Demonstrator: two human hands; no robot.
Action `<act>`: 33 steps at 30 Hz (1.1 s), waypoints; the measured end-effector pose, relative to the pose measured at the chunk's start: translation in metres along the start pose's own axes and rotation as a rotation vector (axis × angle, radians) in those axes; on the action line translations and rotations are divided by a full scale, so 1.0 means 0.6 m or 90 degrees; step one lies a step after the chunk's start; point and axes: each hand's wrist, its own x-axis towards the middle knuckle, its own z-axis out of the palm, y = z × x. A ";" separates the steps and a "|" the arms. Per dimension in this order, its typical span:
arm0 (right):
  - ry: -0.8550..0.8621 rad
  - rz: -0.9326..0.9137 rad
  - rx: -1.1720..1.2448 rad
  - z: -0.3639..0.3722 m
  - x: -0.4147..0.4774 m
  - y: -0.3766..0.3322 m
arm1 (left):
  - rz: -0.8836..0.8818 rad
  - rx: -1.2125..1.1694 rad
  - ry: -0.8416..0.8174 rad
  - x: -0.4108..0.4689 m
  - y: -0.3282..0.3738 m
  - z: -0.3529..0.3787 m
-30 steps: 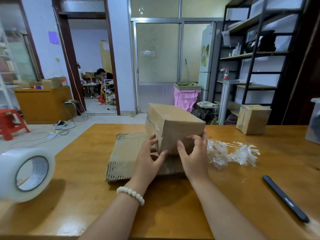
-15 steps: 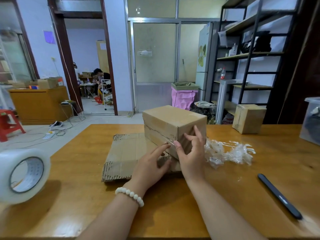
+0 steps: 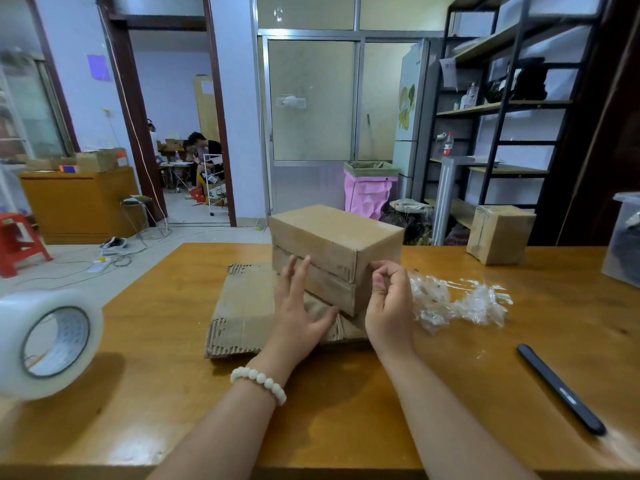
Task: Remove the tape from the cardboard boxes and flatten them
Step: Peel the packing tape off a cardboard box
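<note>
A closed cardboard box point(image 3: 341, 242) lies on its side on top of a flattened cardboard sheet point(image 3: 242, 306) in the middle of the wooden table point(image 3: 166, 393). The box's centre seam faces me. My left hand point(image 3: 298, 306) rests flat against that front face, fingers spread and pointing up. At the box's right front corner my right hand point(image 3: 389, 299) has its fingers curled and pinched; whether a strip of clear tape is between them I cannot tell. A second taped box point(image 3: 498, 233) stands at the far right of the table.
A heap of crumpled clear tape point(image 3: 460, 303) lies right of the box. A black pen-like tool point(image 3: 561, 388) lies at the front right. A large roll of clear tape point(image 3: 45, 344) stands at the left edge. A clear container point(image 3: 623, 237) is at the far right edge.
The box has been turned so its seam face points at me. My left hand moved from the box's corner to lie flat on the front. My right hand shifted to the right corner and pinched.
</note>
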 end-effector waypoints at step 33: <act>-0.272 0.504 0.760 -0.022 0.023 -0.044 | -0.230 -0.528 -0.045 0.008 0.017 -0.031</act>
